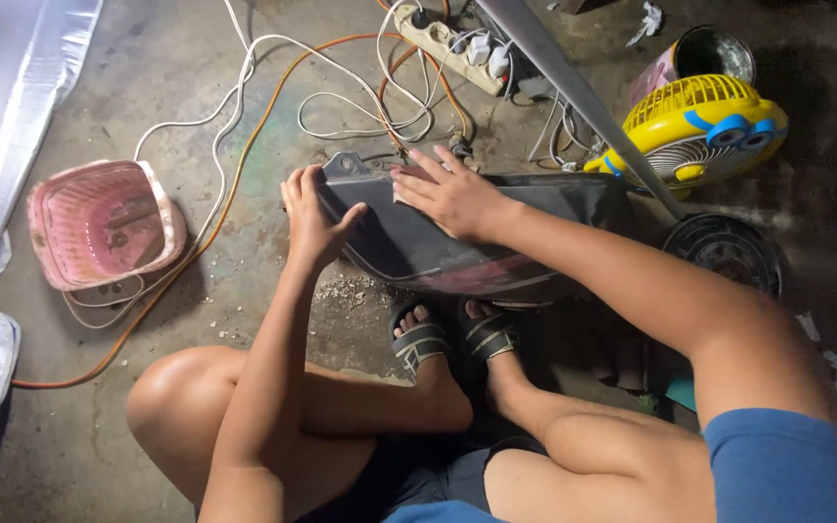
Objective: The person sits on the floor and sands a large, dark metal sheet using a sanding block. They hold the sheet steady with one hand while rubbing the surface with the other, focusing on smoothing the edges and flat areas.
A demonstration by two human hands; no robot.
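Currently seated on concrete floor (79,436), knees bent, sandalled feet (452,337) just under dark panel (457,242). Panel: curved plastic, stood on edge on floor, tilted toward body, pinkish patch low on face. Left hand (314,218) wrapped round panel's left end, thumb on near face, fingers behind. Right hand (449,194) laid flat on upper face, fingers spread; something pale under fingertips, can't tell what. Pale flakes on floor beside left foot. Pink basket (104,223) well to left. Yellow fan (699,131) far right, w/ tin behind. Power strip (448,41) + tangled cables (273,107) beyond panel. Grey bar (583,97) crossing diagonally.
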